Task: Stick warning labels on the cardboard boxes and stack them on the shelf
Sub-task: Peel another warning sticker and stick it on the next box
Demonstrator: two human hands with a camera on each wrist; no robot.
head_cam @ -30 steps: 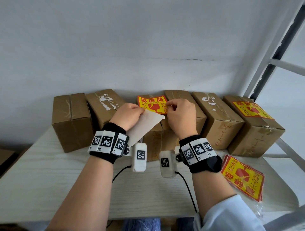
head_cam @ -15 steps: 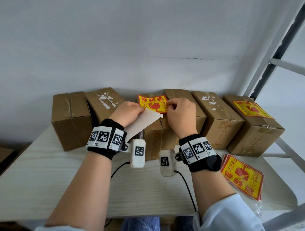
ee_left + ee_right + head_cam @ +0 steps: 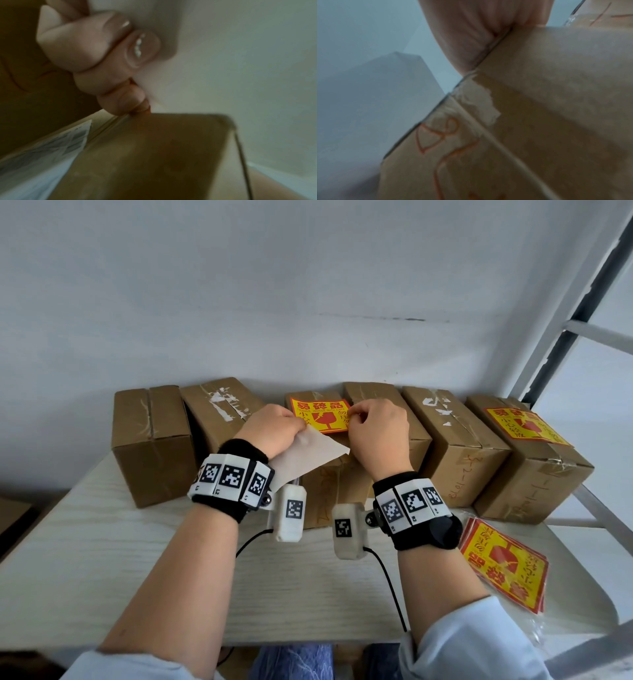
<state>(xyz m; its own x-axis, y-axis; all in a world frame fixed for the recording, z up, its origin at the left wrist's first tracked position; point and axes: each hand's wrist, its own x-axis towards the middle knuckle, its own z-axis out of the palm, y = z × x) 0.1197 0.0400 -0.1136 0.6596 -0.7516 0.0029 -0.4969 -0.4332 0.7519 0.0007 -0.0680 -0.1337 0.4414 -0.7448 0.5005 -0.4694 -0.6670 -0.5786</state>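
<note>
Atop the middle box (image 3: 329, 481), warning label (image 3: 320, 416) pinched between both hands, left hand (image 3: 274, 429) gripping backing paper (image 3: 308, 460), right hand (image 3: 378, 433) pinching label edge.

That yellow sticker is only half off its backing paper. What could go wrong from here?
1. The warning label is held by both hands over the middle box; it may go down crooked or wrinkled.
2. The left hand pinches the peeled backing paper close under it; label and backing could stick together again.
3. The right hand pinches the label's edge, so the glue may cling to a finger.
</note>
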